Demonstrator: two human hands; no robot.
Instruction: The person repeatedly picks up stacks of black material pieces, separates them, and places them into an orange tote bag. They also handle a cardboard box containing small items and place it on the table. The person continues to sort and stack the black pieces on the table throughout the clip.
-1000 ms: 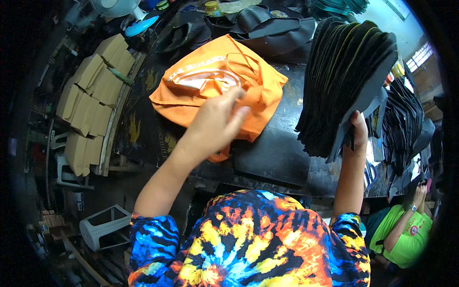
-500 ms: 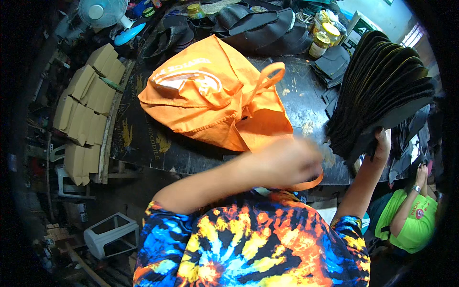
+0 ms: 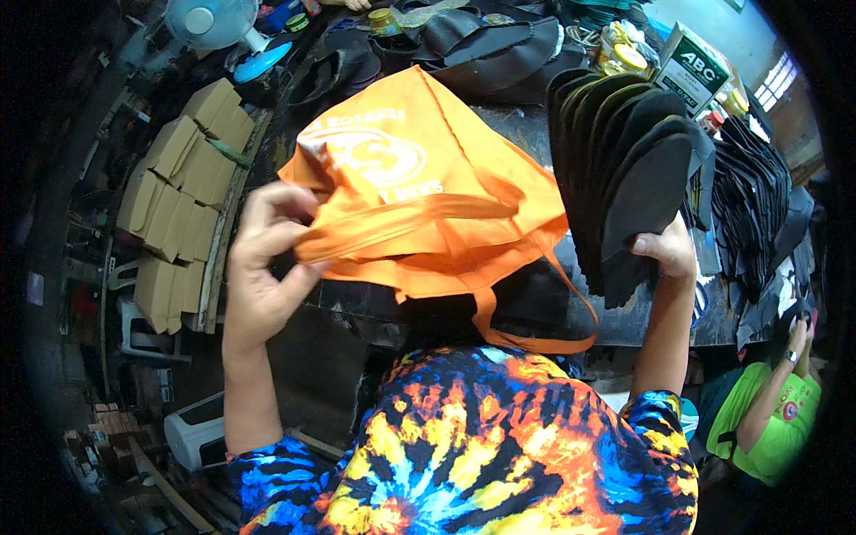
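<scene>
An orange cloth bag (image 3: 481,152) with white print lies on the dark worktable in front of me. My left hand (image 3: 272,259) is at its left side, thumb and fingers closed on one of the bag's straps. A second strap loops down over the table's near edge. At the right, my right hand (image 3: 669,250) grips a fanned stack of black sole-shaped pieces (image 3: 637,178) from below, thumb on the front piece. The stack stands tilted beside the bag's right edge. The fingers behind the stack are hidden.
More black pieces (image 3: 749,196) lie piled at the far right. Curved black parts (image 3: 490,53) and jars (image 3: 624,61) line the table's back. Cardboard boxes (image 3: 169,214) and a fan (image 3: 209,22) are at the left. A person in a green shirt (image 3: 771,410) works at the right.
My left hand has swung from the table's front middle to the bag's left and drawn a strap across it. My right hand has carried the black stack leftward, closer to the bag.
</scene>
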